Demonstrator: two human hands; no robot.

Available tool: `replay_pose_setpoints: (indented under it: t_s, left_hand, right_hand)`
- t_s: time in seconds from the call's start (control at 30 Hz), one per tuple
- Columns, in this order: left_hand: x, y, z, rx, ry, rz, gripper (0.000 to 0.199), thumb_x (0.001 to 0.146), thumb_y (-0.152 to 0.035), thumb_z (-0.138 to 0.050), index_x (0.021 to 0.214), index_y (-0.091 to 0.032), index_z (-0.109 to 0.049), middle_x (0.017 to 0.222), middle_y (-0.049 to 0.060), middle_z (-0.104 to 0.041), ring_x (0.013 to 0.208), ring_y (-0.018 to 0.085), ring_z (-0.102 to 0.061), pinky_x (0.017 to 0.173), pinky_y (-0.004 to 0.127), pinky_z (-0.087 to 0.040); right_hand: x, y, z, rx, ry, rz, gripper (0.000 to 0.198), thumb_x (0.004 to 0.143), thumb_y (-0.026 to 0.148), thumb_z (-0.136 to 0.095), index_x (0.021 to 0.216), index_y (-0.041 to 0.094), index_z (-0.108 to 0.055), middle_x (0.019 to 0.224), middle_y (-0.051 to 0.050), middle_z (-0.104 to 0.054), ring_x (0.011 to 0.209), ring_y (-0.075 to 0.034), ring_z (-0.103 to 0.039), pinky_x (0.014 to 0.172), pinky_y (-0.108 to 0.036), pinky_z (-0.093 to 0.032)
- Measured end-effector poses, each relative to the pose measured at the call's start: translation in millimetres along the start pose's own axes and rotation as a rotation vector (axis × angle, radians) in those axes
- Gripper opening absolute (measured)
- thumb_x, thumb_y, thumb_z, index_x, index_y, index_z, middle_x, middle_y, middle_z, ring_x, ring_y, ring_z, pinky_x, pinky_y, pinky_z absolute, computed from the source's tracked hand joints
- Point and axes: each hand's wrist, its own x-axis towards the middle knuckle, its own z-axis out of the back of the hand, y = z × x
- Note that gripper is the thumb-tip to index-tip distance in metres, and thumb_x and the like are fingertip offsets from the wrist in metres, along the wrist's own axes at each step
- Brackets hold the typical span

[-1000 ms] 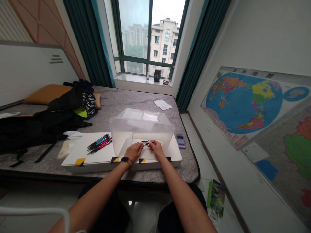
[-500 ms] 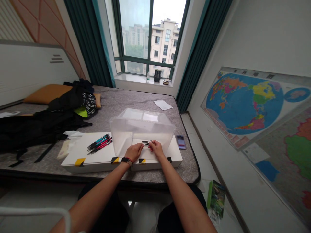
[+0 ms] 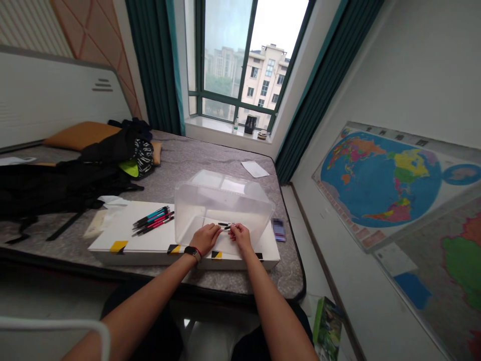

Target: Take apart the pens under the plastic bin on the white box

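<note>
My left hand point(image 3: 205, 237) and my right hand point(image 3: 240, 235) meet at the open side of a clear plastic bin point(image 3: 216, 199), fingertips pinched close together. Between them is a small black pen-like piece point(image 3: 227, 227); my right fingers grip it. Whatever the left fingers pinch is too small to make out. Just behind the fingertips lies another thin dark piece point(image 3: 223, 223). The bin is tipped with its opening toward me, on a long white box point(image 3: 141, 245). Several pens point(image 3: 154, 220), blue, red and black, lie together on that box, left of the bin.
The box rests on a bed with a grey mattress point(image 3: 188, 150). A phone point(image 3: 278, 229) lies right of the box, and a paper sheet point(image 3: 255, 169) farther back. Black bags and clothes point(image 3: 75, 185) are heaped at left. A green box point(image 3: 327, 328) stands on the floor at right.
The view has tilted and shifted slightly. Both hands stay pinched together in front of the bin, with only small finger movement. The pens and bin remain in place.
</note>
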Motion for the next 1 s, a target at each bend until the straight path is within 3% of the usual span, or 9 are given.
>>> replay_pose_setpoints:
  t_s: [0.13,0.33,0.57,0.8,1.0]
  left_hand:
    - [-0.6,2.8,-4.1,-0.019,0.01,0.015,0.033,0.096,-0.038,-0.031,0.096,-0.022,-0.059,0.087,0.004,-0.063,0.082,0.017,-0.058,0.074,0.027,-0.042]
    - [-0.5,1.8,-1.5,-0.032,0.028,0.013,0.034,0.093,-0.046,-0.037,0.111,-0.024,-0.055,0.09,0.003,-0.066,0.082,0.017,-0.06,0.074,0.028,-0.042]
    - [1.4,-3.5,3.2,0.015,0.041,-0.011,0.03,0.095,-0.04,-0.033,0.102,-0.023,-0.057,0.088,0.004,-0.065,0.083,0.017,-0.059,0.074,0.028,-0.041]
    - [0.8,-2.3,0.7,0.012,0.087,0.025,0.035,0.097,-0.037,-0.027,0.092,-0.023,-0.059,0.086,0.003,-0.064,0.078,0.016,-0.059,0.071,0.027,-0.041]
    - [0.4,-4.9,4.6,-0.018,0.082,0.011,0.032,0.095,-0.042,-0.034,0.111,-0.025,-0.055,0.095,0.003,-0.066,0.08,0.016,-0.061,0.069,0.026,-0.041]
  right_hand:
    - [-0.4,1.9,-0.2,0.002,-0.005,-0.02,0.027,0.07,0.042,-0.063,0.069,0.017,-0.055,0.058,0.001,-0.063,0.044,-0.008,-0.05,0.041,-0.018,-0.038]
    - [-2.7,5.5,0.1,-0.006,0.03,-0.029,0.027,0.068,0.042,-0.064,0.068,0.017,-0.055,0.057,0.0,-0.063,0.044,-0.009,-0.05,0.042,-0.018,-0.038]
    - [-0.4,2.0,0.8,0.007,0.041,-0.012,0.027,0.068,0.042,-0.064,0.066,0.016,-0.056,0.055,-0.001,-0.063,0.043,-0.008,-0.049,0.042,-0.018,-0.037]
    - [-1.2,3.7,1.3,0.031,0.038,-0.046,0.024,0.061,0.026,-0.059,0.082,0.016,-0.062,0.061,0.0,-0.066,0.044,-0.009,-0.05,0.043,-0.018,-0.038]
    - [-0.3,2.8,1.8,0.033,0.039,-0.03,0.024,0.063,0.027,-0.06,0.084,0.015,-0.062,0.059,0.0,-0.065,0.044,-0.009,-0.051,0.042,-0.018,-0.038]
